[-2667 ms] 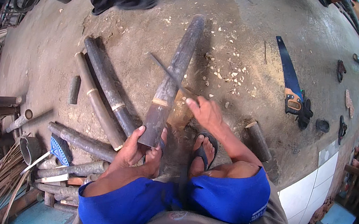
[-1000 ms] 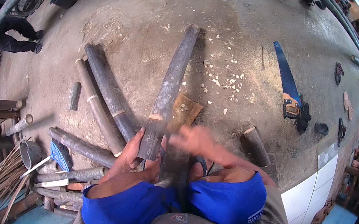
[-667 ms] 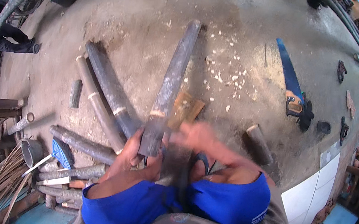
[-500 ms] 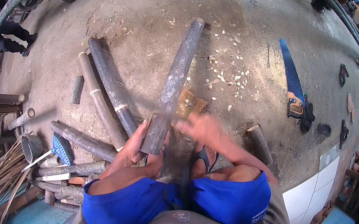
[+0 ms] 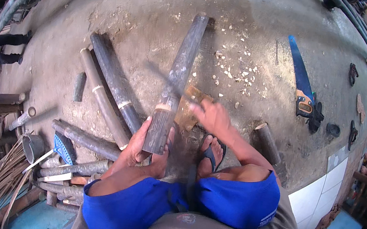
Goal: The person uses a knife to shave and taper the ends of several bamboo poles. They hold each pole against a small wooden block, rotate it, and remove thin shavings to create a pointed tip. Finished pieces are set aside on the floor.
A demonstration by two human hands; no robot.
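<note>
Grey-brown and mottled, the pole (image 5: 184,63) has its near end in the left hand (image 5: 137,144) and slants away ahead of that grip. The hand cups the end from its left side, thumb up along the wall; the fingers pass beneath, mostly hidden. A pale ring (image 5: 163,107) circles the pole just ahead of the thumb. The right hand (image 5: 214,118) is closed on the near end of a blade (image 5: 169,80), a little blurred, which crosses the pole ahead of the left grip; whether the edge touches cannot be told. Just left of the right hand, by the pole, is a board (image 5: 188,115). Chips (image 5: 244,74) litter the floor ahead of the right grip, with a saw (image 5: 300,79) off to its right and a log (image 5: 267,143) nearer. Left of the left hand lie two more poles (image 5: 102,94).
</note>
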